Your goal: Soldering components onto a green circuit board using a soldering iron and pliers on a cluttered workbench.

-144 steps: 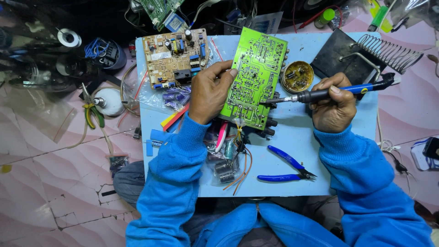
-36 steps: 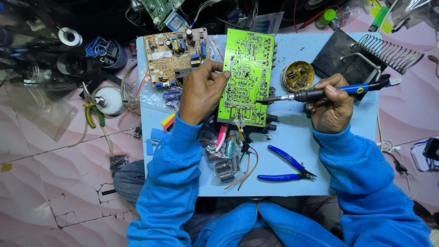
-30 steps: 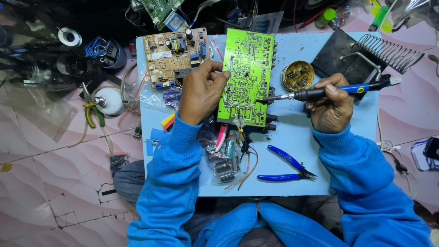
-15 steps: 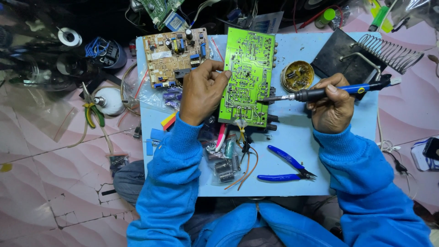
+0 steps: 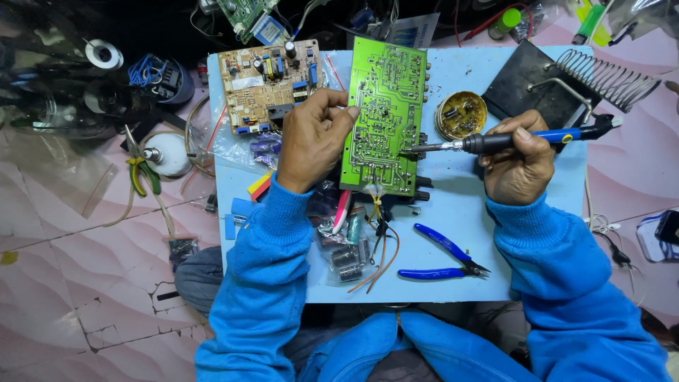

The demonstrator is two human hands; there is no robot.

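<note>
Green board (image 5: 382,120): left hand (image 5: 311,145) grips its left edge, solder side up on the bench (image 5: 460,233)
Right hand (image 5: 520,166): closed around soldering iron (image 5: 495,141), tip touching the board's lower right
Progress: looks mid-soldering
Nearby: blue cutters (image 5: 445,258) lying idle

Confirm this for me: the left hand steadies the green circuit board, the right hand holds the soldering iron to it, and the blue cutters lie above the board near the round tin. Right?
Not quite. In the head view the blue cutters lie below the green circuit board, near the front edge of the table, not by the round tin. The left hand does steady the board, and the right hand holds the soldering iron to it.
</note>
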